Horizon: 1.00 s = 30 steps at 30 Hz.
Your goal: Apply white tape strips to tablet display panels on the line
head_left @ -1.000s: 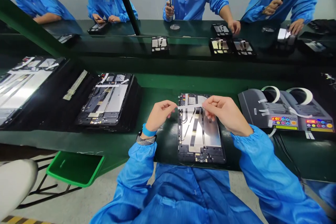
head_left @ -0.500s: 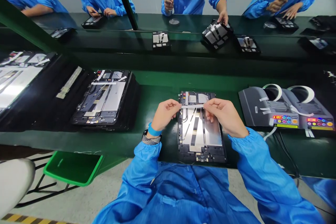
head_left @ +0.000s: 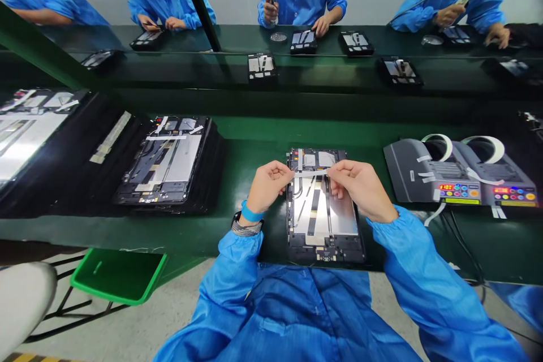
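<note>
An opened tablet (head_left: 323, 215) lies back-up on the green bench in front of me, its metal plate and flat cables showing. My left hand (head_left: 268, 185) and my right hand (head_left: 360, 188) each pinch one end of a thin whitish tape strip (head_left: 311, 172). The strip is stretched level across the tablet's upper part, just below its top components. Both hands hover close over the tablet's top edge.
Two tape dispensers (head_left: 460, 178) with white rolls stand at the right. A stack of opened tablets (head_left: 169, 161) sits at the left, more trays further left. A green bin (head_left: 119, 276) hangs below the bench. Across the bench several people in blue coats work on tablets.
My hands have lowered the taut tape strip a little toward the tablet's top. A person opposite has set down a tablet that was being tilted up.
</note>
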Available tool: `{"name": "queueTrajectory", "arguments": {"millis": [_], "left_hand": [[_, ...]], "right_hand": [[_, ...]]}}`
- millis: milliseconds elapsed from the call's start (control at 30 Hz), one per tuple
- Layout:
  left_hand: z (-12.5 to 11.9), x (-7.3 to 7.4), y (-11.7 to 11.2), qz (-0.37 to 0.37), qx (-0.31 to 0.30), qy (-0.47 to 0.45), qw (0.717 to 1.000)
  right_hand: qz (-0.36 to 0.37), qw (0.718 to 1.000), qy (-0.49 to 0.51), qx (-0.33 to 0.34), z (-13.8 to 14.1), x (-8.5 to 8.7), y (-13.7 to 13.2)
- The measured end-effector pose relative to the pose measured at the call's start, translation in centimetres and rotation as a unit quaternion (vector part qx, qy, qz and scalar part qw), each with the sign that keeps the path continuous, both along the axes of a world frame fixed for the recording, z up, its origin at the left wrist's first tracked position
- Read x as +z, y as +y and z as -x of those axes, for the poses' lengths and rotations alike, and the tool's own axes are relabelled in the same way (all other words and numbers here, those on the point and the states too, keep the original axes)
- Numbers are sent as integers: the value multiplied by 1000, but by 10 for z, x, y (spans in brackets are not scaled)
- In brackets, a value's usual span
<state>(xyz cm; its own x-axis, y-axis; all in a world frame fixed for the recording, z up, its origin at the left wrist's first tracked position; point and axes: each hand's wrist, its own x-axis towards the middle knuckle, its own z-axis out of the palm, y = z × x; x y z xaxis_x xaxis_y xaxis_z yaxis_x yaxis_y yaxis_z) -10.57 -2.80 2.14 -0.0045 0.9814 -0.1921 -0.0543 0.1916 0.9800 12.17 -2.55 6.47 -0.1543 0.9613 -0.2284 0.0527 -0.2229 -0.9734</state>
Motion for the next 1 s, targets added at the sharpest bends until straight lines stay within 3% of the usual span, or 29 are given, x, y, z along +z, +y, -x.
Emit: {"name": "queueTrajectory", "arguments": {"millis": [333,667,833,1000], "left_hand": [[-8,-1,-1,-17,25,3,1000],[-1,3,4,6,-20,-1,1000],[-8,6,2,-24,-2,72,997],[-12,18,5,-56,-16,252,966]], "right_hand": [[24,999,-32,-11,2,3,-2],[35,996,-86,1,1,6,3],[40,995,-95,0,2,9,2],[51,988,-142,19,2,15,5]]}}
